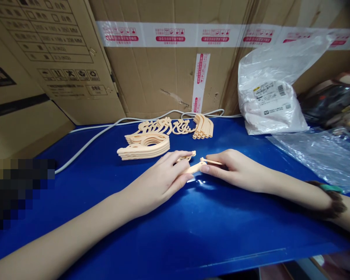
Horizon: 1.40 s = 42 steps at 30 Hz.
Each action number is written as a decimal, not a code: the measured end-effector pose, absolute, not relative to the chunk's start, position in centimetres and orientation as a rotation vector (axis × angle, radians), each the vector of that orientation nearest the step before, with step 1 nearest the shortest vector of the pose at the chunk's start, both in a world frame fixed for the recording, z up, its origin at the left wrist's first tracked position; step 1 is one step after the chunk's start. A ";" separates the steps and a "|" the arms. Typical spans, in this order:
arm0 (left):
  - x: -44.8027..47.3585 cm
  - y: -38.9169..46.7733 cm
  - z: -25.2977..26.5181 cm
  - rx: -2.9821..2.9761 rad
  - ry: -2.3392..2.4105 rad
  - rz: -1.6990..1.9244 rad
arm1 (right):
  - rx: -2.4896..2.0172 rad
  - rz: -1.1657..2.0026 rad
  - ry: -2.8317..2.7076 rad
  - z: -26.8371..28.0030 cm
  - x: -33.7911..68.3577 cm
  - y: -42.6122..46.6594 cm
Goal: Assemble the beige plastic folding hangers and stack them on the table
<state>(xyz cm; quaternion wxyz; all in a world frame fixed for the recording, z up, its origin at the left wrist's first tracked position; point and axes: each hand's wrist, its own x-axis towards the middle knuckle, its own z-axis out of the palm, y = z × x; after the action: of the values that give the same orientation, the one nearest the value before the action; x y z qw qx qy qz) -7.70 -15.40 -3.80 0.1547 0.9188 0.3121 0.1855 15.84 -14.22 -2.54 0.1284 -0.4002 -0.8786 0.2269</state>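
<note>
My left hand (160, 181) is closed on a cream plastic hanger piece (196, 168) above the front middle of the blue table. Its fingers cover much of the piece, and a small knobbed end shows past the fingertips. My right hand (239, 171) pinches a slim cream hanger arm (213, 161) between thumb and fingers. The tip of that arm is beside the left hand's piece; whether the two are joined I cannot tell. Behind my left hand lies a stack of cream hanger pieces (146, 151). Further back are cream hooks (181, 126) and a bundle of curved hanger arms (203, 126).
Cardboard boxes (163, 77) wall off the back and left of the blue table (221, 233). A white cable (90, 149) runs along the back and left. On the right stand a white plastic bag (271, 101) with labels and a flat clear plastic sheet (317, 155).
</note>
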 end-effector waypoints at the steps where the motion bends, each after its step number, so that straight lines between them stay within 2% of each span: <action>1: -7.7 -15.4 -3.8 2.633 0.895 0.530 | -1.155 0.682 -2.568 -2.5 15.8 -14.2; 5: -7.7 -15.5 -3.8 2.637 0.895 0.517 | -1.113 0.707 -2.617 -2.5 15.9 -14.2; 16: -7.8 -15.6 -3.9 2.673 0.898 0.491 | -1.101 0.488 -2.700 -2.8 16.0 -14.2; 23: -7.8 -15.6 -4.0 2.685 0.898 0.499 | -1.074 0.146 -2.790 -3.0 16.2 -14.1; 25: -7.8 -15.6 -4.0 2.686 0.897 0.500 | -1.079 0.170 -2.783 -3.0 16.3 -14.1; 33: -7.8 -15.5 -4.1 2.697 0.904 0.517 | -1.078 0.604 -2.651 -2.8 16.0 -14.3; 42: -7.8 -15.5 -4.1 2.712 0.889 0.488 | -1.069 0.365 -2.724 -3.0 16.1 -14.3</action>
<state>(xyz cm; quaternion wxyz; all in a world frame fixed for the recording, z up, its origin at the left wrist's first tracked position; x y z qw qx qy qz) -7.85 -15.50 -4.11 0.1230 0.9295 0.3048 0.1671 16.05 -14.28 -3.04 0.0961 -0.3608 -0.9195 0.1232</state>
